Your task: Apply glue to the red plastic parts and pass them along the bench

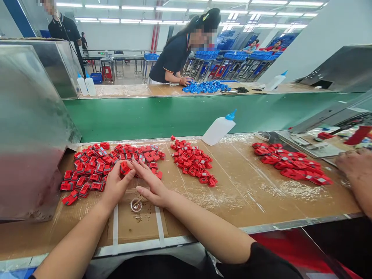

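Note:
My left hand (115,183) is closed on a small red plastic part (124,167), pinched between the thumb and fingers. My right hand (152,186) is beside it with its fingers stretched out and its thumb apart. The right fingertips reach the held part's edge; whether they press on it I cannot tell. Just behind both hands spreads a pile of red and grey plastic parts (94,168). Below them, on a taped cardboard patch (130,228), sits a small round dish (136,205) with a thin stick in it and tiny bits scattered nearby.
A second pile of red parts (192,161) lies right of centre, a third (290,162) farther right. A white squeeze bottle (218,131) tilts behind. A metal housing (26,131) bounds the left. A co-worker's hand (356,166) is at the right; another person (177,54) works opposite with blue parts (206,86).

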Demonstrator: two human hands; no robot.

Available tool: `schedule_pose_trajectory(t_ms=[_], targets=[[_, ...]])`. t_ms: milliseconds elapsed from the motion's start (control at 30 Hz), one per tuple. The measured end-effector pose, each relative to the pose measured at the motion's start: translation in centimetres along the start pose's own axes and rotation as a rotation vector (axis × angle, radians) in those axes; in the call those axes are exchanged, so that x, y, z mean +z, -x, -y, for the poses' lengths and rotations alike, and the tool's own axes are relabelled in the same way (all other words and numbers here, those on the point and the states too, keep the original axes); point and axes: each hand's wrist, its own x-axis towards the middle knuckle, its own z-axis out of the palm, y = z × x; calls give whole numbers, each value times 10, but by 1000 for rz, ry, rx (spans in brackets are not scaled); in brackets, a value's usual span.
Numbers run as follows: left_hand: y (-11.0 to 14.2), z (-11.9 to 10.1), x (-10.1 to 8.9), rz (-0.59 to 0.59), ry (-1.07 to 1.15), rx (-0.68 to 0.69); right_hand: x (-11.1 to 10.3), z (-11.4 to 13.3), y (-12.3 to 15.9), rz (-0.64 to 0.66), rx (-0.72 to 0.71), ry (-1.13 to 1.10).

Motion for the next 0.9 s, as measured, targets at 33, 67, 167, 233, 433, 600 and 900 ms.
schedule_pose_trajectory(t_ms=[33, 67, 167, 233, 433, 600, 900], targets=[[1, 1, 1, -18, -10, 5, -1, 0, -1, 10, -8, 13], [2, 3, 1, -33, -32, 11, -2, 0, -3, 24, -12, 21], [3, 4, 2, -4, -66, 50, -8, -1, -8, 28, -3, 40], [2, 3, 4, 88, -2, 43, -14, -3, -11, -2, -8, 73], [3, -2, 15, 194, 240, -67, -22, -6, -15, -90, -20, 3], [11, 0, 21, 211, 191, -95, -11, -4, -10, -48, 38, -75], [2, -3, 12, 111, 51, 2, -41, 2, -24, 76, -135, 60]])
